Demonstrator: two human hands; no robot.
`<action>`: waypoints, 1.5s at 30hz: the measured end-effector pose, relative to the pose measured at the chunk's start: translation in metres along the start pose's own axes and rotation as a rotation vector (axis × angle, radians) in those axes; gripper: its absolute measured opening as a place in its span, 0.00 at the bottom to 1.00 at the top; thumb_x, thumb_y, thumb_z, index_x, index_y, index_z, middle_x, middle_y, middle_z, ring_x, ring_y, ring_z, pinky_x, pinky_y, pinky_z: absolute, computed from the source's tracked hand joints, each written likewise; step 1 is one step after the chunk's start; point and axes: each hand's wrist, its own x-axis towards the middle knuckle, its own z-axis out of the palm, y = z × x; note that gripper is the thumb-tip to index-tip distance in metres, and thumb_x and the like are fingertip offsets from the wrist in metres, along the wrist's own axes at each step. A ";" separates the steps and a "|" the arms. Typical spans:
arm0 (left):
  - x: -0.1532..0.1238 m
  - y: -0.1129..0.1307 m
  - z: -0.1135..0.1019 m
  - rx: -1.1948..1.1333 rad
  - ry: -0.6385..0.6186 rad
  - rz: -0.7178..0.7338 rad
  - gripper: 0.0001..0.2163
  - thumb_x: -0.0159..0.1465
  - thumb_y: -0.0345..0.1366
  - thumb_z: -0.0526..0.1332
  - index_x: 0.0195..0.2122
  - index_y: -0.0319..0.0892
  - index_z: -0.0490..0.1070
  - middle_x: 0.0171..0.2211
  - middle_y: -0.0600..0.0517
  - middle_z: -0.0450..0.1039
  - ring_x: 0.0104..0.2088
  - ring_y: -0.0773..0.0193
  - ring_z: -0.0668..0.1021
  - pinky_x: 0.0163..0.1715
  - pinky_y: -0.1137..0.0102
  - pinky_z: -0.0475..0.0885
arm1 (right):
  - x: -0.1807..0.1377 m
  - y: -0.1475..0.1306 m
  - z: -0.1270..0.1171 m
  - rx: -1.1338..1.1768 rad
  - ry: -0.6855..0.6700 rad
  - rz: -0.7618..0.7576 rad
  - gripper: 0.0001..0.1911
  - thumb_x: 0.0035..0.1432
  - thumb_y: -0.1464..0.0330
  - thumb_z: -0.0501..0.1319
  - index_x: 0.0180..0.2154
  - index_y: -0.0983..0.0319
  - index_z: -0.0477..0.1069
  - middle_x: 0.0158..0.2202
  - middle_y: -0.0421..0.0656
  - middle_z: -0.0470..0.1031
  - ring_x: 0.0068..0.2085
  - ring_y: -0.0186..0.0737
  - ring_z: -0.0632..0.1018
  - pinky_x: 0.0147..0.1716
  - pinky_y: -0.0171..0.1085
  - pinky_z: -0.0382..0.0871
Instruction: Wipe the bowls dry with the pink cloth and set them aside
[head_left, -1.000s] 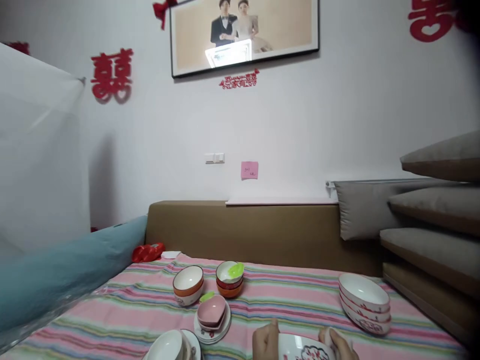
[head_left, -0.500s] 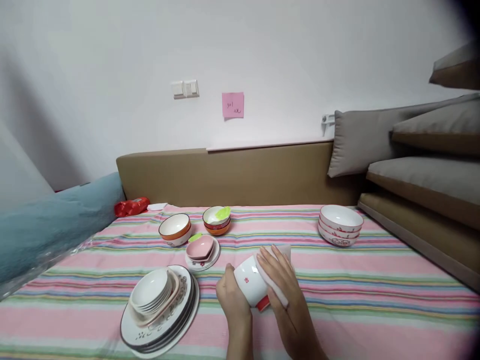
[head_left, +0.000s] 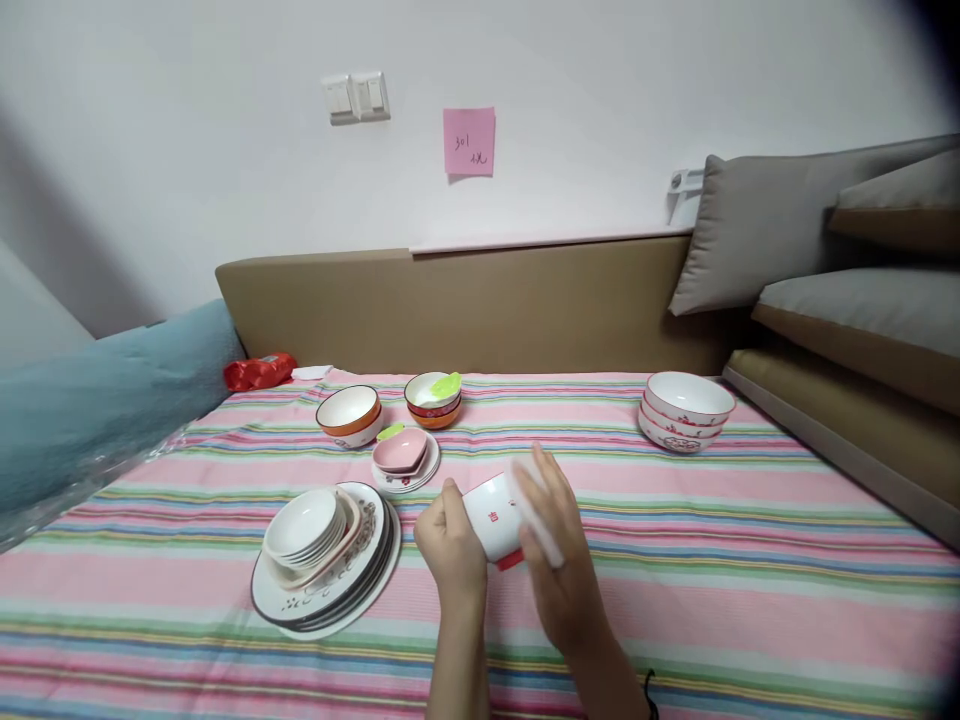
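A white bowl [head_left: 487, 515] with small red marks and a red foot is tipped on its side above the striped cloth. My left hand [head_left: 451, 540] grips it at its left edge, thumb up. My right hand [head_left: 559, 545], smeared by motion, presses a white cloth [head_left: 541, 515] against the bowl's right side. The cloth hides part of the bowl, and its inside faces away from me. Left of my hands lies a stack of plates [head_left: 292, 605] with small white bowls [head_left: 301, 522] on top.
Pink heart-shaped dishes [head_left: 400, 450] rest on small plates behind my hands. Orange-rimmed bowls [head_left: 349, 408] and another bowl stack [head_left: 433, 413] with a green piece stand farther back. Red-rimmed bowls [head_left: 686, 410] are stacked at right. Cushions [head_left: 862, 310] line the right edge.
The view has tilted down, so the wall items sit higher. The bowl stays in my left hand, while my right hand and the cloth have shifted slightly along its side.
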 end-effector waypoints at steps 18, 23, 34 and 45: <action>-0.007 0.011 0.000 0.067 -0.044 0.000 0.20 0.57 0.48 0.52 0.15 0.45 0.46 0.14 0.56 0.45 0.18 0.69 0.54 0.19 0.70 0.49 | 0.008 -0.005 -0.011 -0.001 0.042 -0.116 0.24 0.65 0.69 0.47 0.61 0.53 0.61 0.63 0.40 0.63 0.67 0.49 0.58 0.65 0.60 0.47; -0.010 0.014 -0.001 0.270 -0.015 0.160 0.20 0.60 0.45 0.50 0.15 0.44 0.44 0.15 0.55 0.44 0.18 0.68 0.54 0.21 0.69 0.48 | 0.010 -0.007 -0.008 -0.065 -0.003 -0.147 0.23 0.64 0.68 0.49 0.60 0.53 0.63 0.62 0.40 0.64 0.67 0.52 0.56 0.64 0.61 0.49; -0.008 0.015 -0.004 0.360 0.020 0.257 0.19 0.60 0.40 0.50 0.13 0.43 0.47 0.13 0.55 0.50 0.18 0.67 0.57 0.23 0.68 0.48 | 0.008 -0.007 0.000 0.049 0.062 0.051 0.23 0.67 0.67 0.45 0.62 0.55 0.60 0.64 0.43 0.61 0.66 0.46 0.59 0.64 0.56 0.54; 0.001 0.013 -0.011 0.308 0.040 0.226 0.12 0.55 0.33 0.55 0.14 0.43 0.64 0.15 0.51 0.63 0.22 0.63 0.64 0.27 0.69 0.51 | 0.004 -0.012 0.016 -0.117 0.045 -0.058 0.26 0.65 0.69 0.47 0.63 0.54 0.57 0.64 0.42 0.61 0.67 0.51 0.56 0.64 0.61 0.48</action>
